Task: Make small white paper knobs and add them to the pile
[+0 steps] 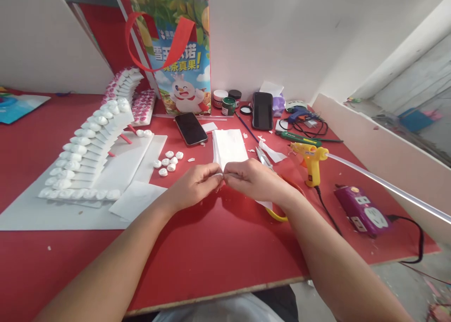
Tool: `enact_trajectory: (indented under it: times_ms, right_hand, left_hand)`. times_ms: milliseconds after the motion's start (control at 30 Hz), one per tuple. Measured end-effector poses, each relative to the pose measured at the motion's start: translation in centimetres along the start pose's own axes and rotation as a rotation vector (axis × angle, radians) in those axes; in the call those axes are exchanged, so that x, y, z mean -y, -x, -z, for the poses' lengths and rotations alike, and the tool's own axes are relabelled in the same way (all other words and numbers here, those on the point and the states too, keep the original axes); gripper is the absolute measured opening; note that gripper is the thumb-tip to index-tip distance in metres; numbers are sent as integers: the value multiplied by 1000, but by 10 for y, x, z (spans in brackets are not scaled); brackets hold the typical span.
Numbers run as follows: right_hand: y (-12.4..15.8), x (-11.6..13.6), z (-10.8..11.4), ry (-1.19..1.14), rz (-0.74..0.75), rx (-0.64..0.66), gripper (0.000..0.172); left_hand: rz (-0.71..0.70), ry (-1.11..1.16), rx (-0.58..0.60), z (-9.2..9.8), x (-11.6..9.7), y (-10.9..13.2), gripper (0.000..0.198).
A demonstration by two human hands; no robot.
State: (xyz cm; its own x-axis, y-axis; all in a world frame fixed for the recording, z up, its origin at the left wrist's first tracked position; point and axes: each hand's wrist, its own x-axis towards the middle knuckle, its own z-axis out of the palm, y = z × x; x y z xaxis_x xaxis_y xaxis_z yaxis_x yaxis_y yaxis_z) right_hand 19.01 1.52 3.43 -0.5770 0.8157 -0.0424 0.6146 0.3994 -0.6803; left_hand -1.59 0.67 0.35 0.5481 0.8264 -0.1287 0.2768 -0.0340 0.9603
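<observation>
My left hand and my right hand meet fingertip to fingertip over the front middle of the table. Both are closed in a pinch, and a tiny bit of something white shows between them; the fingers hide most of it. Just beyond them lies a stack of white paper sheets. Several small white rolled rosettes are scattered left of the stack. Farther left stands a curved white model edged with such rosettes, on white boards. Scissors with orange-yellow handles lie partly under my right forearm.
On the red table, a yellow glue gun with a long clear stick and a purple power strip sit at right. Two phones, a black one and another, paint jars and a gift bag stand behind.
</observation>
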Motion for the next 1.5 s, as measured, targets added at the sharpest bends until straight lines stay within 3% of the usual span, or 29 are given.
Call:
enact_trajectory:
  times_ms: [167,300,400,467,533,667,767,933,1267,1500]
  right_hand:
    - [-3,-1,-4,-111,-87,-8,20]
    - [-9,-2,-11,-343,-192,-43,19]
    - [-12,-4,-16,-398,-217,-78,19]
    - [-11,-4,-17,-317,-181,-106,21]
    - [-7,-3,-17,-173,-100,-111,21]
    - [0,1,-11,159,122,-98,21]
    - [1,-1,-9,332,210,-112,25]
    - [-1,-4,-11,396,226,-106,22]
    - [2,-1,-9,304,217,-67,24]
    - [-1,-1,-8,282,160,-38,21]
  left_hand:
    - [-182,-356,-72,-1,2,-1,26]
    - [-409,-659,-213,-5,3,-5,21]
    - [-440,-749,-291,-8,3,-7,19]
    - [-346,-607,-285,-8,2,-7,21]
    - [-176,-308,-237,-7,0,-5,26]
    - [232,366,-22,-3,-3,-5,46]
    - [376,589,97,-1,-3,-7,42]
    - [392,695,76,0,-1,-8,30]
    - [329,657,112,4,0,-6,28]
    - [229,459,104,3,-1,-5,27]
